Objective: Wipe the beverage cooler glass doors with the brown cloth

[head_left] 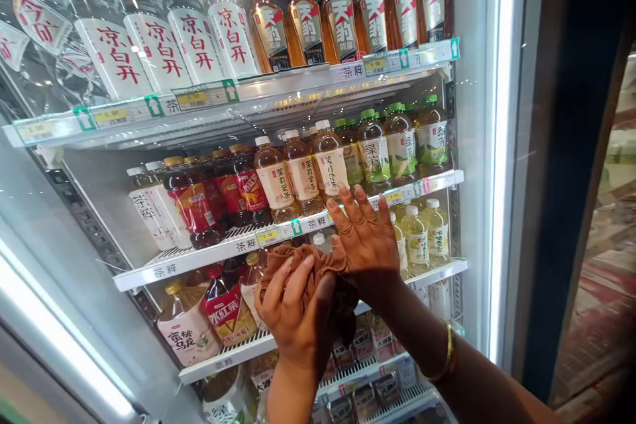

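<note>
My left hand (293,311) is closed around a bunched brown cloth (291,265), in front of the lower shelves of a lit drinks fridge. Just to its right, my right hand (365,238) is raised with its fingers spread, and its thumb side meets the edge of the cloth. Its fingertips overlap the price strip (318,222) of the middle shelf, below a jasmine tea bottle (330,162). I cannot tell whether the palm rests on a glass pane. A gold bangle (448,351) circles my right wrist.
Clear water bottles (193,33) and amber drink bottles (340,20) line the top shelf. Red tea bottles (191,202) and green-capped bottles (400,142) stand on the middle one. Lower shelves hold more bottles. Bright light strips (501,146) run down both sides.
</note>
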{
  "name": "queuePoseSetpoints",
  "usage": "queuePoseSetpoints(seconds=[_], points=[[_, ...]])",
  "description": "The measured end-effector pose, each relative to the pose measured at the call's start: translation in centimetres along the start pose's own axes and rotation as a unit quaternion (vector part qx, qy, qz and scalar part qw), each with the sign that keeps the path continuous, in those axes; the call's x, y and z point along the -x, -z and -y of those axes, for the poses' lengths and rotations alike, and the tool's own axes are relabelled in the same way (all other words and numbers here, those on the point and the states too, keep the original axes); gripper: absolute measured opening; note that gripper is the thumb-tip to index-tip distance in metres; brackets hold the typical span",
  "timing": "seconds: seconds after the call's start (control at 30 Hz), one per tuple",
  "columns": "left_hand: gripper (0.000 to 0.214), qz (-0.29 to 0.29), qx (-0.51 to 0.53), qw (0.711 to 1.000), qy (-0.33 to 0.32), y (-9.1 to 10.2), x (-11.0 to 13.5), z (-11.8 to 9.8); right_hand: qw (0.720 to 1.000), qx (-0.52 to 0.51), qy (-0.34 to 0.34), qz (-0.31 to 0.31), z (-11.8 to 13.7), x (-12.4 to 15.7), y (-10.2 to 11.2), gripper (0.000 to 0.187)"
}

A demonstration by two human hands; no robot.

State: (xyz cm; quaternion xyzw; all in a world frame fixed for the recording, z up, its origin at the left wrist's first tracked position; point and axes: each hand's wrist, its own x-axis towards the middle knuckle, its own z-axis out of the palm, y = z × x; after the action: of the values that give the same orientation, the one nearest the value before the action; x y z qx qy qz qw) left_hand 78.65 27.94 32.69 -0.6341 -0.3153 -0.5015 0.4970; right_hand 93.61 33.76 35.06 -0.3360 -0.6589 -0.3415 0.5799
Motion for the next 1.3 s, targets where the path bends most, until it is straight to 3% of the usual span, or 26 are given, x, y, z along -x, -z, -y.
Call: queuePoseSetpoints(seconds=[0.07, 0.23, 0.3, 0.43, 0.5, 0.57, 0.7, 0.77, 0.9, 1.0, 1.07, 1.17, 1.23, 1.3], points=[[0.029, -0.009, -0.01, 1.0, 0.001, -0.2, -0.7, 0.1, 1.0, -0.006, 0.002, -0.005, 0.0, 0.2, 0.1, 0.065], [0.025, -0.038, -0.005, 0.999, -0.004, -1.1, -6.5, 1.1, 1.0, -0.016, 0.013, -0.017, 0.1, 0.6, 0.0, 0.062], [0.027, -0.037, -0.006, 0.999, 0.005, -0.7, -5.7, 1.1, 1.0, -0.02, 0.008, -0.02, 0.1, 0.7, 0.0, 0.064], [0.032, -0.028, 0.001, 0.999, 0.023, 1.2, 1.1, 0.9, 0.999, -0.024, -0.014, -0.016, 0.4, 0.9, 0.0, 0.075], [0.031, -0.038, -0.034, 0.999, 0.019, 1.7, 3.4, 0.9, 0.999, -0.026, -0.019, -0.01, 0.7, 1.2, -0.1, 0.079], [0.033, -0.034, -0.033, 0.999, 0.013, 1.5, 3.0, 1.1, 0.999, -0.024, -0.028, -0.011, 1.1, 1.6, -0.1, 0.079], [0.028, -0.034, -0.009, 0.999, 0.041, 0.2, -2.3, 1.1, 0.999, -0.015, -0.043, -0.008, 1.6, 2.6, -0.2, 0.068], [0.025, -0.031, -0.005, 0.999, 0.042, 0.0, -3.5, 0.8, 0.999, -0.018, -0.038, -0.006, 1.6, 3.0, -0.2, 0.059], [0.015, 0.014, 0.064, 0.998, -0.016, 1.0, -0.1, -0.2, 0.999, -0.027, -0.03, -0.011, 1.4, 3.4, -0.1, 0.052], [0.016, 0.045, 0.072, 0.996, 0.002, 2.3, 2.6, 0.3, 0.999, -0.034, -0.034, -0.003, 1.5, 3.6, 0.0, 0.057], [0.023, 0.031, 0.047, 0.998, 0.02, 2.7, 2.1, 1.6, 0.998, -0.044, -0.037, -0.01, 1.8, 3.8, 0.0, 0.061], [0.03, -0.056, -0.026, 0.997, 0.052, 2.5, -0.8, 3.6, 0.998, -0.06, -0.034, -0.014, 2.3, 4.3, -0.1, 0.062], [0.031, -0.095, -0.046, 0.992, 0.071, 2.0, -1.9, 3.7, 0.997, -0.061, -0.033, -0.013, 2.5, 4.9, -0.2, 0.061], [0.025, -0.08, -0.014, 0.995, 0.06, 1.7, -1.1, 2.5, 0.997, -0.062, -0.034, -0.017, 2.6, 5.6, -0.2, 0.058]])
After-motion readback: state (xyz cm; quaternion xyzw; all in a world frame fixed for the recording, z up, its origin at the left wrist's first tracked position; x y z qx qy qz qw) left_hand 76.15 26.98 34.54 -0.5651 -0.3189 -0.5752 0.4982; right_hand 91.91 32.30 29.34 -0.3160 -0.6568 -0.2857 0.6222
